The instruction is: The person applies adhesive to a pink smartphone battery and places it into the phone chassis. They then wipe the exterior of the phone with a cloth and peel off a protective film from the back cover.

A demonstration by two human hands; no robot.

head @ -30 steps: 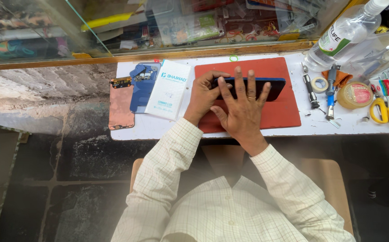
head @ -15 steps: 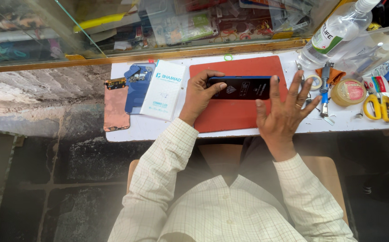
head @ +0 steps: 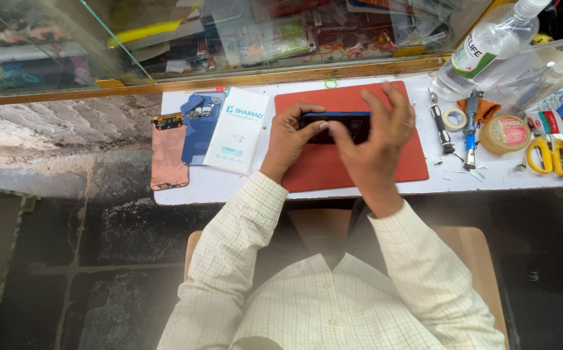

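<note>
Left hand: the left hand gripped the left end of a dark phone, thumb on its top face, fingers closed around its edge.
Right hand: the right hand lay over the right part of the phone, fingers spread and bent down on it; it pressed on the phone, but I could not tell if it really clasped it.
Phone: it was between both hands, flat on the red mat, its long side running left to right, with a blue rim showing along the far edge.
Left of the grip: a white flat packet lay just beside the left hand; further left were a blue phone back cover and a copper-coloured phone part, on the white bench.
Right of the grip: a screwdriver, a roll of tape, a blue tool, a round tin and yellow scissors, all apart from the hands.
Beyond the grip: a clear spray bottle lay tilted by the glass case.
Progress: by my judgement, the phone looked closed in one piece, and the hands were pressing on its face; the tools were not in use, and the separate covers were lying aside.
</note>
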